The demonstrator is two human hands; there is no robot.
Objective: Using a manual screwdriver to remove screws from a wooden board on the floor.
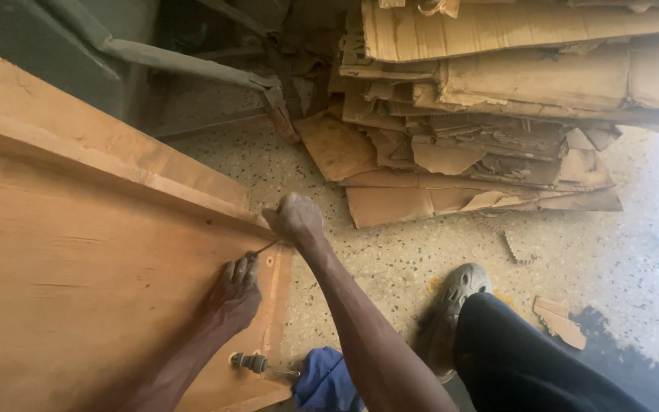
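A large wooden panel [78, 267] with a raised board along its far edge fills the left side. My left hand [234, 294] lies on the panel near its right end, fingertips pinching a small nail or screw. My right hand [295, 220] is closed around a thin metal tool [266, 247] whose tip meets the wood right at my left fingertips. Close to the panel's near corner, a short dark tool with a metal tip [252, 362] rests on the wood.
A tall pile of flattened cardboard [490, 107] lies on the speckled floor [421, 252] ahead. A metal bar [184, 65] slants at upper left. My shoe [451, 305] and dark trouser leg [528, 358] are at lower right, a blue cloth [322, 381] beside the panel.
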